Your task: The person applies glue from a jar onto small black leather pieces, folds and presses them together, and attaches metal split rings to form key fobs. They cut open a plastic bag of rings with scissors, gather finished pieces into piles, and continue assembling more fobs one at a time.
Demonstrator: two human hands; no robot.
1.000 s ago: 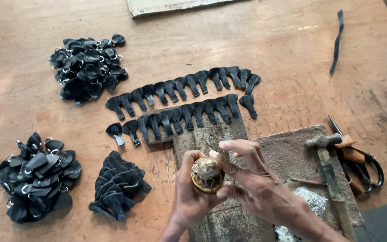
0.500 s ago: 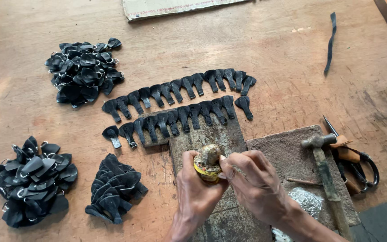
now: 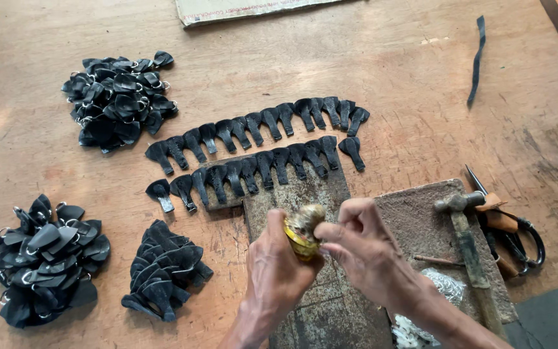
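A wooden table (image 3: 421, 84) carries heaps of black leather pieces (image 3: 119, 100) and two neat rows of the same pieces (image 3: 259, 145), with a hammer (image 3: 466, 239) and scissors (image 3: 518, 232) on the right. Near the front edge, above a worn board (image 3: 305, 194), the left hand (image 3: 279, 271) is wrapped around a small yellow tin (image 3: 301, 236). The right hand (image 3: 356, 242) pinches at the tin's top with its fingertips.

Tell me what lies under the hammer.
The hammer rests on a rough grey slab lying on the wooden table. Scissors lie beside it. Whatever is beneath the slab stays hidden.
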